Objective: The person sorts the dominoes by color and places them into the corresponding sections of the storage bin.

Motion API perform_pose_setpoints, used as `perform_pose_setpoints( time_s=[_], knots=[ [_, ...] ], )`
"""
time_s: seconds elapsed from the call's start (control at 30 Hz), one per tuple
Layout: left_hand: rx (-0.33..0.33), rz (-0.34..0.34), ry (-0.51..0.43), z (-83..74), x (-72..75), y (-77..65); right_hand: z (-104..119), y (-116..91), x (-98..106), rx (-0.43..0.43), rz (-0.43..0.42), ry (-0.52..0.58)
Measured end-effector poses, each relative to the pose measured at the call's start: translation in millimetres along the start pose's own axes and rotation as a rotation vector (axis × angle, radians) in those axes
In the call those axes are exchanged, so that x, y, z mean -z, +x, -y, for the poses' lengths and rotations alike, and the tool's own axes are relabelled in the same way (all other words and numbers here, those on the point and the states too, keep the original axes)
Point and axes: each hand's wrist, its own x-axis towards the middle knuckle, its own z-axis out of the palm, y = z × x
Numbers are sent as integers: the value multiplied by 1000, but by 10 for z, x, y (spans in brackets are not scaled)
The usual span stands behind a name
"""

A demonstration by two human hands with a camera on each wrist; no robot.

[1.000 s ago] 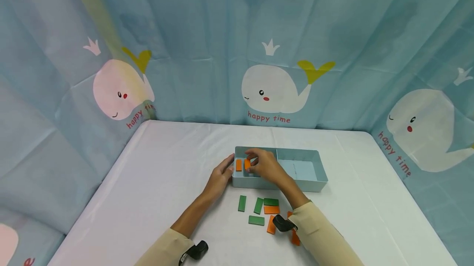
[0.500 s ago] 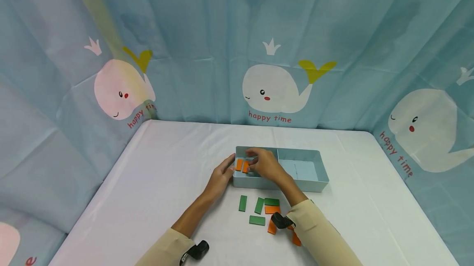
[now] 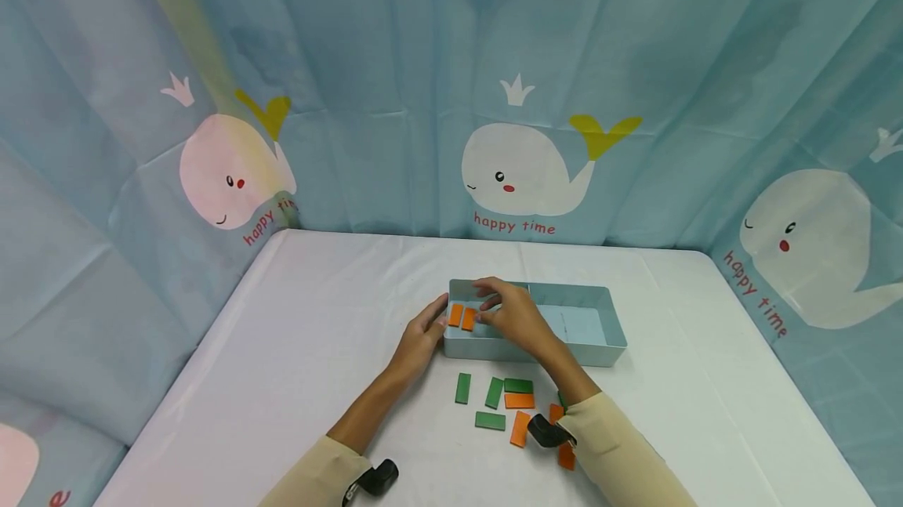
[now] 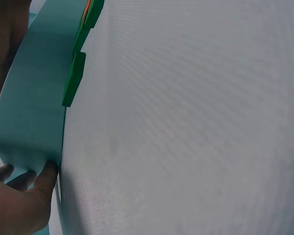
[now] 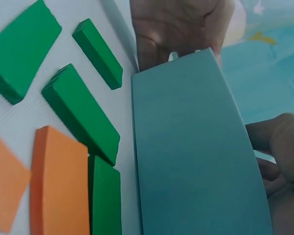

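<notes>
A pale blue two-compartment box (image 3: pixel 592 353) stands on the white table. My left hand (image 3: pixel 416 344) holds its left end, fingers along the end wall and thumb at the rim; fingertips also show against the box in the left wrist view. Inside the left compartment, an orange block (image 3: pixel 456 315) and a second orange block (image 3: pixel 469 319) lie side by side. My right hand (image 3: pixel 518 319) hovers over that compartment with thumb and fingers apart, just right of the second block. Nothing shows between its fingers. The box wall hides the fingertips in the right wrist view.
In front of the box lie several loose blocks, among them a green block (image 3: pixel 462 388), another green block (image 3: pixel 490 421) and an orange block (image 3: pixel 519 429). The right sleeve (image 3: pixel 614 444) partly covers some. A whale-print curtain (image 3: pixel 395 139) hangs behind the table.
The second orange block has come down beside the first and the right hand has let go of it. That hand has then drawn slightly right. The left hand stays at the box end.
</notes>
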Motion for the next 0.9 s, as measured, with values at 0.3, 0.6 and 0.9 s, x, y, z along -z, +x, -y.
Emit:
perform_pose_setpoints(
  time_s=[0.3, 0.6, 0.9],
  knots=[
    [0, -2, 0, -6, -1, -4, -37, -138, 69, 79, -70, 12],
    [-14, -4, -4, 4, -3, -2, -38, -289, 125, 141, -118, 5],
    [-7, -6, 4, 14, -3, -3, -72, -482, 195, 212, -183, -32]
  ],
)
